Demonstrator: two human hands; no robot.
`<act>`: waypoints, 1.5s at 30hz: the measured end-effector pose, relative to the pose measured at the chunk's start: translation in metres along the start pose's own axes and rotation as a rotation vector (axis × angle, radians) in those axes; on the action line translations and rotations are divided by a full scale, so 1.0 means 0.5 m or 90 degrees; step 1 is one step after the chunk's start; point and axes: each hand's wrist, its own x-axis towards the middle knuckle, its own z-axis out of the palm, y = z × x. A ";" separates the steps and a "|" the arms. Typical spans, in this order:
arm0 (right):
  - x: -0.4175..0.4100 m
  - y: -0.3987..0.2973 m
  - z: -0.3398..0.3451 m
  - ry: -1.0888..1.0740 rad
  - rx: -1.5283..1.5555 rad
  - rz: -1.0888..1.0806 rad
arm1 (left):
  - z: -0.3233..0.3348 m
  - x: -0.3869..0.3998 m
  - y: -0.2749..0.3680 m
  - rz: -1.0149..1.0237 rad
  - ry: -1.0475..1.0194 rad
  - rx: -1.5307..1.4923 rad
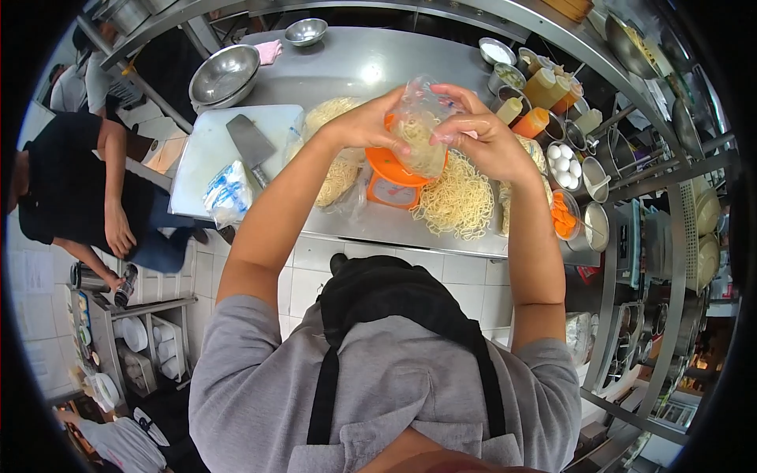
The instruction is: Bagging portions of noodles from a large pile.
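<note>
A clear plastic bag [419, 133] with noodles in its lower part is between my hands, above the orange kitchen scale [395, 192]. My left hand [374, 123] grips the bag's left side. On the opposite side, my right hand [482, 127] pinches the plastic with thumb and fingers. The bag hides much of the scale's orange pan [384, 164]; whether it rests there I cannot tell. To the right of the scale lies a loose heap of yellow noodles [458, 198]. Bagged noodles [338, 177] sit left of it, partly behind my left forearm.
A white cutting board [201, 148] holds a cleaver [251, 142] and a bundle of plastic bags [227, 192]. Metal bowls [223, 74] stand behind it. Along the right are sauce bottles [539, 88], eggs [565, 165] and sliced carrots [563, 216]. A person in black [77, 177] stands at left.
</note>
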 end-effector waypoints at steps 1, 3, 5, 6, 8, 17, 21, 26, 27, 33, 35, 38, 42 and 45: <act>-0.004 0.000 -0.004 -0.010 0.033 0.040 | -0.003 0.012 0.030 -0.077 -0.083 -0.033; -0.020 0.034 -0.006 0.058 0.039 0.055 | 0.012 0.027 0.028 -0.152 -0.166 -0.065; -0.020 0.053 0.009 0.124 0.044 0.064 | 0.036 0.033 -0.026 -0.114 0.019 -0.212; -0.024 0.056 0.022 0.236 0.159 0.114 | 0.048 0.035 -0.024 -0.114 0.014 -0.214; -0.041 0.068 0.056 0.351 0.275 0.163 | 0.084 0.014 -0.004 -0.092 0.268 -0.184; -0.030 0.076 0.161 0.212 0.244 0.290 | 0.103 -0.015 0.046 -0.126 0.307 -0.183; -0.034 0.057 0.178 0.238 0.226 0.367 | 0.106 -0.040 0.027 -0.099 0.346 -0.133; -0.063 0.065 0.249 0.335 0.318 0.284 | 0.121 -0.092 -0.014 -0.263 0.371 0.081; -0.061 0.044 0.250 0.375 0.413 0.294 | 0.123 -0.093 -0.009 -0.265 0.370 0.081; -0.073 0.061 0.275 0.471 0.443 0.247 | 0.127 -0.097 0.009 -0.257 0.281 0.241; -0.078 0.061 0.274 0.504 0.463 0.236 | 0.125 -0.099 0.023 -0.317 0.171 0.257; -0.096 0.083 0.278 0.466 0.519 0.315 | 0.137 -0.103 0.008 -0.263 0.222 0.210; -0.108 0.124 0.293 0.479 0.225 0.349 | 0.146 -0.114 -0.022 -0.200 0.260 0.191; -0.091 0.099 0.278 0.469 0.191 0.351 | 0.159 -0.127 -0.018 -0.193 0.297 0.024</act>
